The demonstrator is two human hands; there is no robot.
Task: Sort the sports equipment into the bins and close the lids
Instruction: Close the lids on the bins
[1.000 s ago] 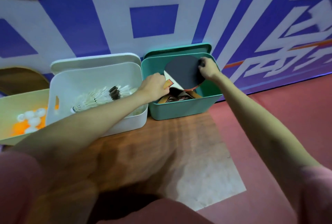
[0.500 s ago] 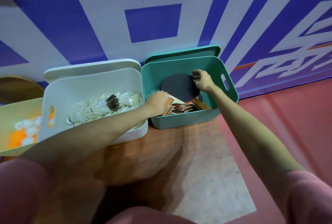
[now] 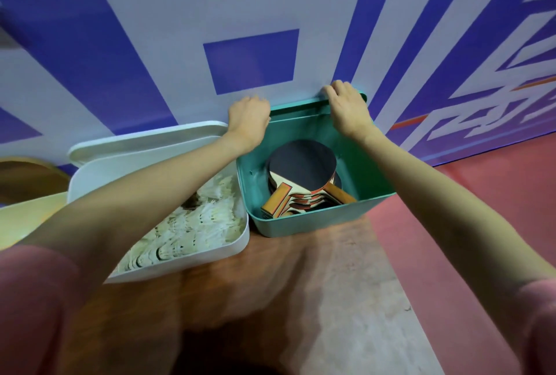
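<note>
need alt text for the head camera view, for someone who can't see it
Both hands reach to the green lid standing behind the open green bin, the left hand and right hand gripping its top edge. Table tennis paddles lie stacked inside; beside it, an open white bin holds shuttlecocks.

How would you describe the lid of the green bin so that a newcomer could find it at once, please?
Against the blue and white wall, two open bins stand side by side on the wooden table. Behind the right-hand, green bin of paddles, the green lid stands on edge. Both hands are on it; the neighbouring lid is white.
</note>
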